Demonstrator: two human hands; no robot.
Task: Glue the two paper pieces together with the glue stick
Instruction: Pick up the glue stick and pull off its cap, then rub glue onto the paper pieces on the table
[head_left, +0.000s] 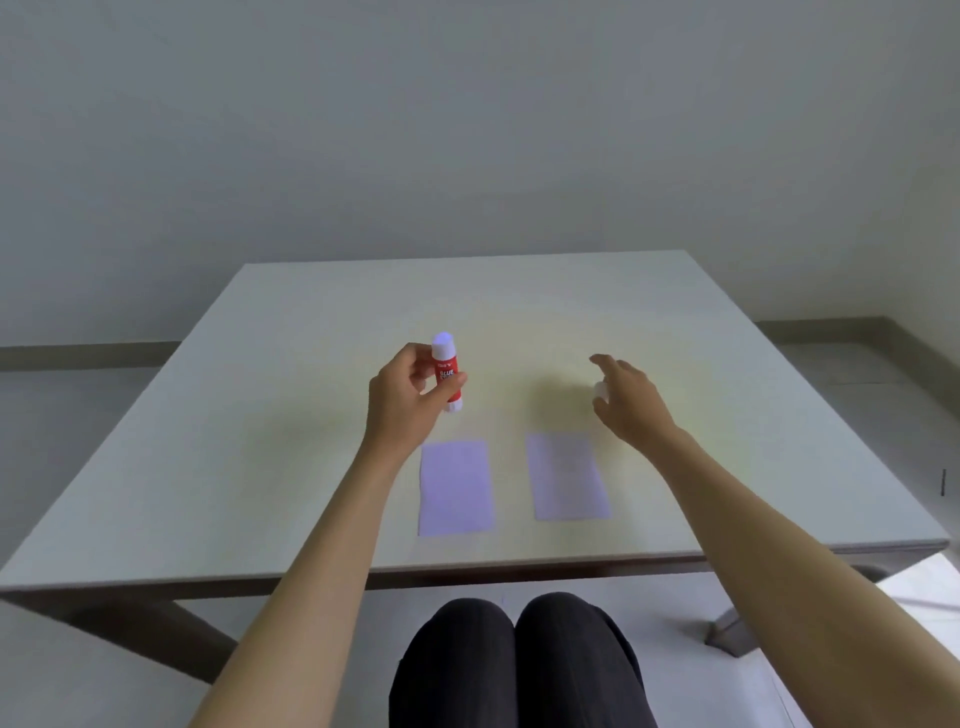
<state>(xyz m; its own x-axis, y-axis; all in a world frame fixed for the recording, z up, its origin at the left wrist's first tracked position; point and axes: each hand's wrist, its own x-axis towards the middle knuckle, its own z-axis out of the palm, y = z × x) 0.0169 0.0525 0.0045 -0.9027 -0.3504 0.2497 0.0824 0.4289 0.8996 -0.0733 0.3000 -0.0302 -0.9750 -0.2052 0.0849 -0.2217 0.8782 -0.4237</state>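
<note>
1. Head view, the glue stick (448, 371): it is a short red tube with white ends, held upright above the table (260, 415), just beyond the left paper piece (455, 487). I judge it light, rigid and smooth-sided, so a grip around the red barrel suits it best. The glue tip itself looks soft and would smear if pressed hard.

2. Head view, the papers: the left paper piece and the right paper piece (568, 477) lie flat on the table, side by side but apart, both nearer the person than the glue stick. They look thin and limp, likely to slide or curl under the glue, so I would pin one down by an edge while gluing.

3. Head view, left hand (402, 397): it is curled around the glue stick, thumb across the front of the red barrel and fingers behind, a firm pinch at mid-body.

4. Head view, right hand (626, 397): it hovers to the right of the glue stick, beyond the right paper piece, fingers loosely spread. A small white thing (601, 389) sits at its thumb side, probably the cap. I cannot tell whether it is gripped or merely resting there.
</note>
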